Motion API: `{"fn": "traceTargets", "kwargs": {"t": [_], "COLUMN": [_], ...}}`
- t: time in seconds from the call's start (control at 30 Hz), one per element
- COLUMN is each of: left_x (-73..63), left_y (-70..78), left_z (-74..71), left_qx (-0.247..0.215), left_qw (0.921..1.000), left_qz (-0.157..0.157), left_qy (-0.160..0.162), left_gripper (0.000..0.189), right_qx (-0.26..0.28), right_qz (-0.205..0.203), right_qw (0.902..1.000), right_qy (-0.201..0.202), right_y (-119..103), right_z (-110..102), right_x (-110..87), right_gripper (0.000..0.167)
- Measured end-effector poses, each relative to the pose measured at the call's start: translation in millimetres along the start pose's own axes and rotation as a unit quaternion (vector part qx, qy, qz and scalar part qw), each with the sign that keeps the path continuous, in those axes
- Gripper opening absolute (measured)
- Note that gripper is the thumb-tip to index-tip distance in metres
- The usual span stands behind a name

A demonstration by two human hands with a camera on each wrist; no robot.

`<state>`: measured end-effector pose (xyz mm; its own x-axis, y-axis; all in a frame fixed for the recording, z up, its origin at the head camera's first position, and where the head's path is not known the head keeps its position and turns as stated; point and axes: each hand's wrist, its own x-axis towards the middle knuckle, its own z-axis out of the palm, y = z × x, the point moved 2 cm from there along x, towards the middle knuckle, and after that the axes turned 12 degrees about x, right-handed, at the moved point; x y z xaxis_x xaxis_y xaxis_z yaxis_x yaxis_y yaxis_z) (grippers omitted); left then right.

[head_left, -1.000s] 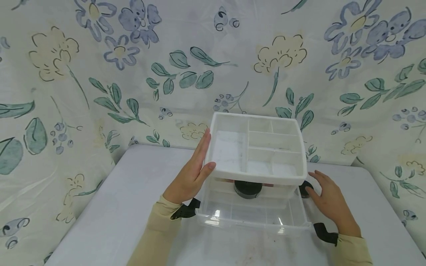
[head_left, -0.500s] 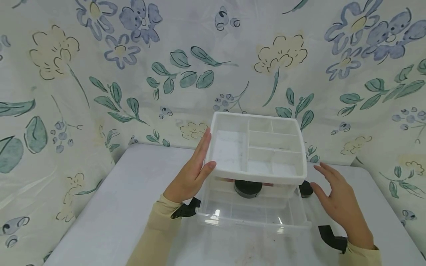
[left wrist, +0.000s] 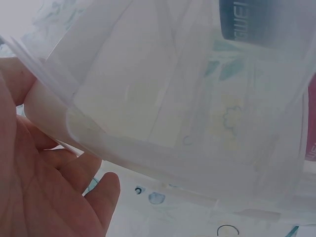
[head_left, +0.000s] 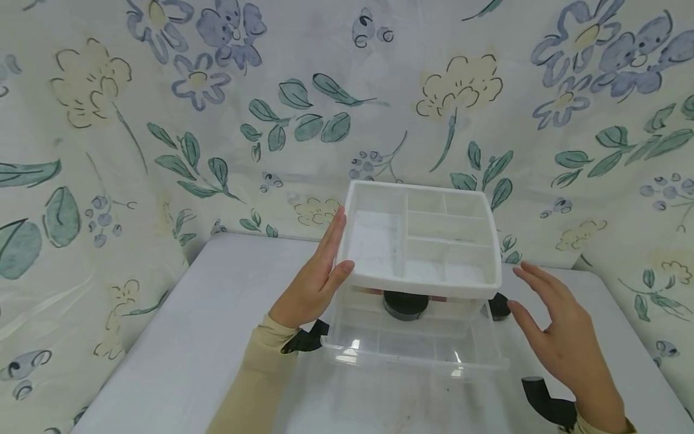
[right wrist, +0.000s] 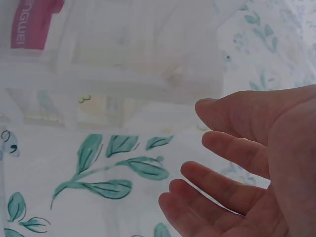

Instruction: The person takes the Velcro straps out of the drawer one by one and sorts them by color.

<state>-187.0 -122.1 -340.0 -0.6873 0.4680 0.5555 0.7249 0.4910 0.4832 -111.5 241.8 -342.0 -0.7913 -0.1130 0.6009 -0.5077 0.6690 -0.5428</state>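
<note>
A white organizer box (head_left: 374, 244) with a compartmented top stands on the table, and its clear drawer (head_left: 406, 349) sticks out toward me below. My left hand (head_left: 309, 280) rests against the organizer's left side with straight fingers, the thumb at the front corner. In the left wrist view some of those fingers (left wrist: 106, 197) pass below the box's edge. To the right of the box, my right hand (head_left: 561, 331) is spread and holds nothing. Between that hand and the box sits a black round object (head_left: 499, 306). A dark round container (head_left: 405, 305) shows under the top tray.
The white table (head_left: 260, 265) reaches back to a floral-patterned cloth (head_left: 303, 120) that surrounds it. In the right wrist view a pink label (right wrist: 34, 24) shows through the translucent plastic. Black curved mounts (head_left: 547, 404) sit at the wrists.
My right hand has drawn back from beside the black round object, moving right and toward me. The left hand and the organizer box hold their place.
</note>
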Motion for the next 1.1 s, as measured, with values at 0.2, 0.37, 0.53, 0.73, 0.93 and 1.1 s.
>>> {"fn": "traceTargets", "kwargs": {"t": [0.2, 0.37, 0.53, 0.73, 0.93, 1.1], "left_x": [0.6, 0.6, 0.5, 1.0, 1.0, 0.8], "left_y": [-1.0, -1.2, -1.8, -1.9, -1.8, -2.4], "left_z": [0.3, 0.7, 1.6, 2.1, 2.0, 2.1], "left_qx": [-0.008, -0.014, -0.012, -0.01, -0.007, -0.008], "left_qw": [1.0, 0.9999, 0.9999, 0.9999, 1.0, 1.0], "left_qz": [0.0, 0.001, 0.0, -0.001, 0.002, 0.001], "left_qy": [-0.002, 0.0, 0.0, 0.0, 0.001, 0.002], "left_gripper": [0.071, 0.071, 0.072, 0.072, 0.072, 0.072], "right_qx": [-0.001, 0.018, 0.019, 0.015, 0.013, 0.03], "right_qz": [-0.017, -0.045, -0.058, -0.062, -0.068, -0.094], "right_qw": [0.9997, 0.9987, 0.9981, 0.9979, 0.9972, 0.9935], "right_qy": [0.015, 0.014, -0.005, -0.01, -0.028, -0.056], "right_y": [-19, -32, -43, -55, -68, -76], "right_z": [-4, -3, 2, 9, 16, 23], "right_x": [-3.3, -5.8, -8.4, -9.8, -9.8, -7.3], "right_gripper": [0.066, 0.068, 0.068, 0.067, 0.07, 0.046]}}
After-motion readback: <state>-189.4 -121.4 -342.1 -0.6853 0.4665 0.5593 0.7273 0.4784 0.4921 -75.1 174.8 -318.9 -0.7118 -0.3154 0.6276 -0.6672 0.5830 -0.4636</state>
